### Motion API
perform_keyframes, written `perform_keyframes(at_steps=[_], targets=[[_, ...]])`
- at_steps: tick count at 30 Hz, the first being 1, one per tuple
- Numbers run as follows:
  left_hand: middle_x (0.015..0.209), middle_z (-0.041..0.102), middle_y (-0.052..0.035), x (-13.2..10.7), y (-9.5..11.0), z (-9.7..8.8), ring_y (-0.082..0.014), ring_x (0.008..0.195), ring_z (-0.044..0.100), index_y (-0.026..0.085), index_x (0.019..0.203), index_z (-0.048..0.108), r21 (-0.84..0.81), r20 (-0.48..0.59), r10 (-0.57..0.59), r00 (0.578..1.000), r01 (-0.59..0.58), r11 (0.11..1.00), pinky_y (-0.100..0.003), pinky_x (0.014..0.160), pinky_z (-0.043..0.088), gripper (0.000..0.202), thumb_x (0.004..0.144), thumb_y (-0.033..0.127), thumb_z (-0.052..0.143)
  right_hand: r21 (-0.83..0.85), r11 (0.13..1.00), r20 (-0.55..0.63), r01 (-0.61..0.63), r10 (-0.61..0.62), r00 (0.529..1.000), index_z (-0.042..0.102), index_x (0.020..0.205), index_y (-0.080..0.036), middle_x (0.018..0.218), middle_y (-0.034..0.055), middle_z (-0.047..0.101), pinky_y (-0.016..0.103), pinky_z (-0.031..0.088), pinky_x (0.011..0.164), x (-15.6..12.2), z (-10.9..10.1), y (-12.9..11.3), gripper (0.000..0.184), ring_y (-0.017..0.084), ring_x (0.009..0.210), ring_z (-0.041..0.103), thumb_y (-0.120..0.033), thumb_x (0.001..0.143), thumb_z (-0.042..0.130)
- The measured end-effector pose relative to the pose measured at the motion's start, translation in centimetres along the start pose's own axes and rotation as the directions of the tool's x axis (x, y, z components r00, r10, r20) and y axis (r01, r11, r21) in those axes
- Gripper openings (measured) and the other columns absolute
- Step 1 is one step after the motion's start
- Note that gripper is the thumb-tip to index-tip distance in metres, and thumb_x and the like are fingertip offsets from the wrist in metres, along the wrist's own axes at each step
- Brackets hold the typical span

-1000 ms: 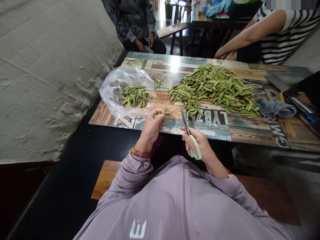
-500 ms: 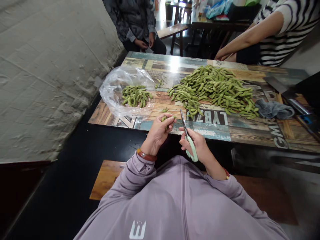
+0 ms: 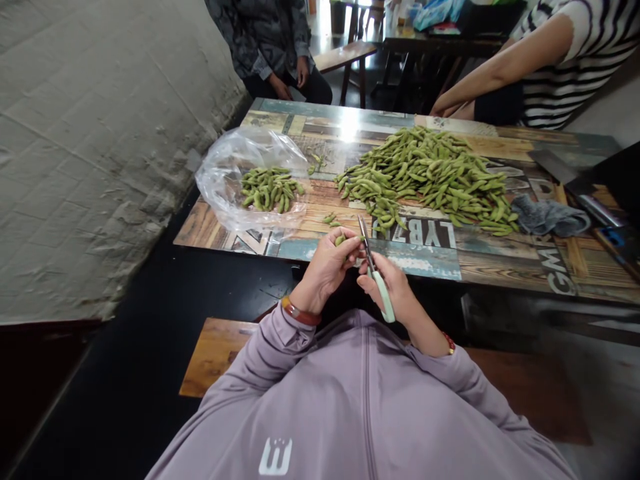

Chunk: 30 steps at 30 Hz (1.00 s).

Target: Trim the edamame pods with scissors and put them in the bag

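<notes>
My left hand is closed around a green edamame pod, whose tip pokes out at the scissor blades. In my right hand is a pair of scissors with pale green handles, blades pointing away from me. Both hands are close together at the table's near edge. A large heap of edamame pods covers the middle right of the table. A smaller pile of pods lies on a clear plastic bag to the left. A few loose bits lie just beyond my left hand.
The wood-patterned table also bears a grey cloth and a cleaver-like flat blade at the right. Two other people sit across from me, one in a striped top. A rough pale wall stands at the left.
My left hand has moved right, bringing the pod tip to the scissor blades. The blades look closer together than before.
</notes>
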<state>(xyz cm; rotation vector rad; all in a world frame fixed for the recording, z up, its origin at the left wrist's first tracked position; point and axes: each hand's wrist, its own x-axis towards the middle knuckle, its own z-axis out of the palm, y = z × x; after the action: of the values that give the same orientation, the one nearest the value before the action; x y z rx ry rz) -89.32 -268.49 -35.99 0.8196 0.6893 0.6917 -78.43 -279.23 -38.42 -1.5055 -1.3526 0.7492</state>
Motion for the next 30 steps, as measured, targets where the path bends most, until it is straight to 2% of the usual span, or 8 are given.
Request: perform_keyframes(at_steps=[8,14,18,21,24,26,27,30], targets=[[0.063,0.060,0.0040,0.2,-0.2,0.3,-0.0016,0.045,0.044,0.016,0.078,0.052,0.003,0.004,0.007,1.000,-0.007,1.000,-0.013,0.044,0.029,0.035,0.063,0.025,0.081,0.081,0.993,0.023,-0.086,0.084,0.996,0.062,0.108,-0.023,0.088,0.0043,0.059,0.027,0.051,0.054,-0.2,0.2,0.9,0.035,0.014,0.062,0.057,-0.054,0.092,0.057],[0.073,0.065,0.0004,0.6,0.8,-0.1,-0.0029,0.052,0.050,0.017,0.078,0.050,-0.084,-0.014,-0.019,1.000,0.018,0.996,-0.012,0.045,0.031,0.028,0.064,0.017,0.074,0.243,0.954,-0.050,-0.178,0.195,0.979,0.059,0.119,-0.021,0.078,-0.0011,0.059,0.025,0.051,0.047,0.4,-0.1,0.5,0.048,0.010,0.049,0.054,-0.059,0.089,0.058],[0.079,0.064,0.0005,0.8,3.7,-1.4,-0.0043,0.054,0.051,0.018,0.080,0.053,-0.064,-0.114,0.093,0.989,-0.100,0.993,-0.014,0.042,0.028,0.021,0.069,0.018,0.070,0.406,0.889,-0.067,-0.211,0.259,0.963,0.057,0.124,-0.021,0.080,-0.0009,0.060,0.024,0.052,0.048,0.8,-0.9,0.3,0.051,0.010,0.053,0.056,-0.059,0.090,0.058],[0.071,0.059,0.0012,1.5,6.6,-2.7,-0.0052,0.051,0.046,0.020,0.077,0.053,0.115,-0.206,0.284,0.936,-0.265,0.957,-0.017,0.040,0.028,0.018,0.081,0.028,0.068,0.437,0.873,-0.033,-0.216,0.255,0.966,0.056,0.125,-0.020,0.079,-0.0003,0.060,0.025,0.052,0.048,0.9,-1.3,0.4,0.052,0.012,0.054,0.057,-0.059,0.090,0.058],[0.072,0.058,-0.0002,3.1,9.5,-4.6,-0.0078,0.056,0.050,0.021,0.077,0.054,0.427,-0.194,0.569,0.799,-0.453,0.782,-0.019,0.044,0.035,0.023,0.087,0.037,0.067,0.434,0.874,-0.013,-0.219,0.248,0.969,0.057,0.123,-0.019,0.073,-0.0018,0.059,0.026,0.052,0.048,0.9,-1.4,0.6,0.051,0.012,0.053,0.057,-0.059,0.090,0.058],[0.077,0.059,-0.0016,4.5,11.4,-6.4,-0.0114,0.066,0.056,0.021,0.082,0.058,0.642,-0.138,0.732,0.667,-0.503,0.579,-0.021,0.052,0.043,0.020,0.088,0.039,0.066,0.443,0.872,-0.020,-0.207,0.241,0.970,0.058,0.122,-0.020,0.073,-0.0021,0.058,0.025,0.051,0.047,0.8,-1.3,0.8,0.050,0.012,0.053,0.056,-0.058,0.090,0.058],[0.084,0.061,-0.0032,5.1,12.2,-7.3,-0.0143,0.077,0.060,0.021,0.087,0.061,0.748,-0.096,0.780,0.618,-0.472,0.466,-0.023,0.061,0.047,0.018,0.085,0.037,0.070,0.446,0.872,-0.024,-0.205,0.240,0.970,0.058,0.122,-0.020,0.073,-0.0021,0.059,0.024,0.050,0.046,0.7,-1.3,0.8,0.050,0.012,0.053,0.056,-0.058,0.090,0.058],[0.106,0.064,-0.0080,5.7,13.2,-9.7,-0.0220,0.104,0.060,0.020,0.099,0.064,0.902,0.036,0.798,0.602,-0.363,0.233,-0.031,0.082,0.050,0.023,0.079,0.027,0.073,0.448,0.864,-0.009,-0.227,0.259,0.966,0.058,0.124,-0.020,0.072,-0.0024,0.059,0.024,0.050,0.045,0.6,-1.2,1.0,0.051,0.012,0.051,0.056,-0.058,0.090,0.059]])
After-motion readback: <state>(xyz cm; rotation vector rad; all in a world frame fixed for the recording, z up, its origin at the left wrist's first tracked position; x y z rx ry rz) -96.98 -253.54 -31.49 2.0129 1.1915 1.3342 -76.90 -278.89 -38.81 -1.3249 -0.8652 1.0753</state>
